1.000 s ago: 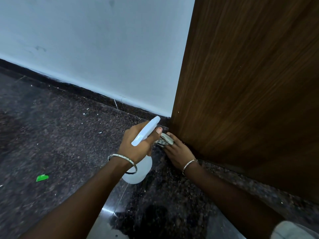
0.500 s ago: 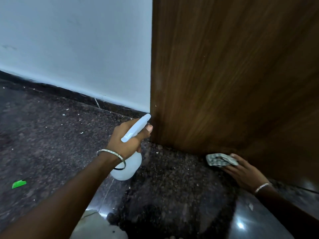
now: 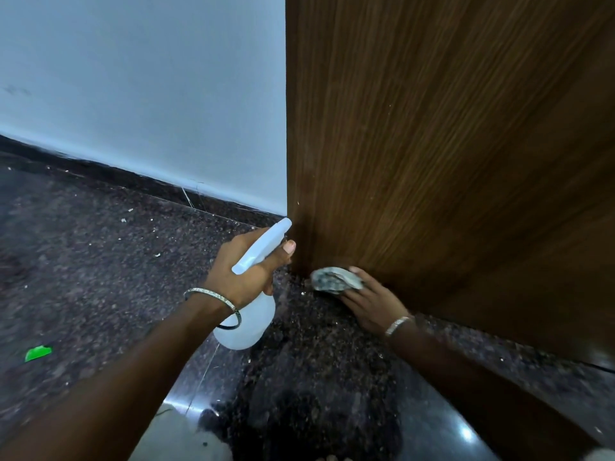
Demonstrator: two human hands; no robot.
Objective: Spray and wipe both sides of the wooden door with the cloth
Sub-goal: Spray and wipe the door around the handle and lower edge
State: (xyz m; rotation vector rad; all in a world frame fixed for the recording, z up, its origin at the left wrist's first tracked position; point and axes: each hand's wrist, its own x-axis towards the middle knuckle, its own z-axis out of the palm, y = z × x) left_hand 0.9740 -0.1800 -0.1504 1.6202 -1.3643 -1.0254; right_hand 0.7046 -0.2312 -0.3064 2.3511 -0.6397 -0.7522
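The dark brown wooden door (image 3: pixel 449 144) fills the right half of the view, its bottom edge just above the floor. My left hand (image 3: pixel 246 271) grips a white spray bottle (image 3: pixel 248 324) by the neck, nozzle pointing at the door's left edge. My right hand (image 3: pixel 369 302) holds a crumpled grey patterned cloth (image 3: pixel 334 277) against the door's bottom, close to its left corner. Both wrists wear bangles.
A pale blue wall (image 3: pixel 143 94) with a dark skirting strip stands to the left of the door. The floor (image 3: pixel 100 277) is dark speckled stone with small white crumbs and a green scrap (image 3: pixel 38 353) at the left.
My right hand with the cloth swept right along the door's bottom, then back left toward the corner. The left hand and bottle stayed beside the door's edge.
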